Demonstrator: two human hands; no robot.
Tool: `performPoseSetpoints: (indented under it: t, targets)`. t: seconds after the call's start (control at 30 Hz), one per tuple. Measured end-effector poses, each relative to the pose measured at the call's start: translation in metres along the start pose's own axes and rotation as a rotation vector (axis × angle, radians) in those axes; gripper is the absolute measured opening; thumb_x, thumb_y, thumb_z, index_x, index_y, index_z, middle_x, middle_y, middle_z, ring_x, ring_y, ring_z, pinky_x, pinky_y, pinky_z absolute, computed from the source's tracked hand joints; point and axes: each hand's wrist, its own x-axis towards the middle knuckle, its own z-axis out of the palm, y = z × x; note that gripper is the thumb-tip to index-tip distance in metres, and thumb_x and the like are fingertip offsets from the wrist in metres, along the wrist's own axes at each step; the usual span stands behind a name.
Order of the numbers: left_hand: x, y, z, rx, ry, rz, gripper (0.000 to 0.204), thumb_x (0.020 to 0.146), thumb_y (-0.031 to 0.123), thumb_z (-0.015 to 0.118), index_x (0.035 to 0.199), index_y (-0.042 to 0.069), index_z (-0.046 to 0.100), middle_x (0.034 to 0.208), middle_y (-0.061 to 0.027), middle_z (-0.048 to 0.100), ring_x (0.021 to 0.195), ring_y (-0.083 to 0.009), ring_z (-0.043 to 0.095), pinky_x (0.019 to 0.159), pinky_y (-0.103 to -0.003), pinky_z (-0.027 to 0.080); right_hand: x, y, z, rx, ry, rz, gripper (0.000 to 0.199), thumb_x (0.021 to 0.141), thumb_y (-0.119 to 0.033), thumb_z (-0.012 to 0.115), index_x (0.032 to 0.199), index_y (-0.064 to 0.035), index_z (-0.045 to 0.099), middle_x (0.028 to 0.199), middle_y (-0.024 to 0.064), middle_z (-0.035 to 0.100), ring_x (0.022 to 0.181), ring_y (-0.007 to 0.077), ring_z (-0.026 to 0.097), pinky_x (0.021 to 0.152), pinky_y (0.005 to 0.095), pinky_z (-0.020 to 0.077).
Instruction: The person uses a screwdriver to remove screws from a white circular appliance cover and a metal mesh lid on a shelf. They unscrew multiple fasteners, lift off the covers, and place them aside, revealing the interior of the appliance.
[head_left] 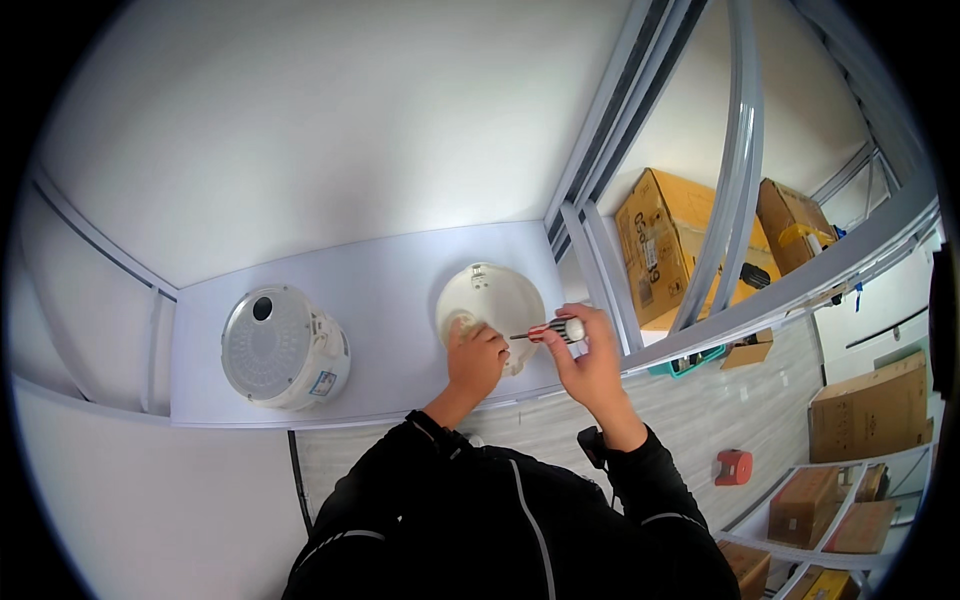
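A white, round, shallow plastic shell (520, 290) lies on the pale tabletop, its hollow side facing up. Inside its left part rests my left hand (476, 358), fingers curled closed around something that they hide. A screwdriver (553, 331) with a red, black and clear handle is gripped in my right hand (590, 370). Its shaft points left, the tip close to my left fingers. What the tip touches cannot be made out. To the left stands a white cylindrical appliance (335, 355), its grey dimpled round face (268, 350) up, with a dark oval opening near the edge.
The pale table (395, 290) meets a white wall behind and a grey metal frame (600, 270) at the right. Beyond the frame are cardboard boxes (690, 240) and a teal tray (690, 365). A red stool (734, 467) and a shelf with boxes (805, 505) stand lower right.
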Motion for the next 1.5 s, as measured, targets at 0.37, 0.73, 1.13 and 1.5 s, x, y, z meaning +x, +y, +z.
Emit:
performPoseSetpoints:
  t: [0.37,0.73,1.13,1.5]
  targets:
    - [-0.01,-0.031,-0.028,-0.052,0.066,-0.057,0.012,0.097,0.027,0.071,0.092,0.021,0.079,0.095,0.0061,0.074,0.097,-0.0176,0.07,0.13,-0.055,0.021,-0.018,0.017,-0.013,0.184,0.098,0.164,0.039,0.099,-0.014,0.075,0.132,-0.002,0.057,0.11,0.013,0.069,0.098,0.024,0.067,0.09,0.0373,0.0521]
    - [-0.004,-0.033,-0.028,0.105,0.231,-0.054,0.017,0.099,0.026,0.068,0.096,0.01,0.073,0.097,-0.0086,0.068,0.1,-0.0302,0.065,0.118,-0.053,0.036,-0.018,0.021,-0.007,0.168,0.032,0.09,0.04,0.1,-0.013,0.073,0.134,-0.0005,0.056,0.111,0.0139,0.068,0.098,0.0253,0.066,0.091,0.0383,0.051]
    - [0.003,-0.079,-0.036,-0.633,0.275,-0.413,0.013,0.099,0.011,0.058,0.103,0.001,0.066,0.097,-0.02,0.073,0.091,-0.0427,0.068,0.086,-0.049,0.055,-0.018,0.014,0.003,0.211,0.014,0.104,0.038,0.099,-0.009,0.072,0.132,-0.0001,0.057,0.108,0.013,0.069,0.095,0.0266,0.066,0.088,0.0385,0.0516]
    - [0.002,-0.083,-0.047,0.043,-0.107,-0.432,0.067,0.086,0.042,0.079,0.143,0.011,0.063,0.124,-0.0142,0.053,0.115,-0.0357,0.051,0.101,-0.05,0.043,-0.018,0.006,0.018,0.312,-0.077,0.31,0.039,0.099,-0.01,0.073,0.133,0.001,0.057,0.105,0.0137,0.067,0.092,0.0262,0.068,0.082,0.0388,0.055]
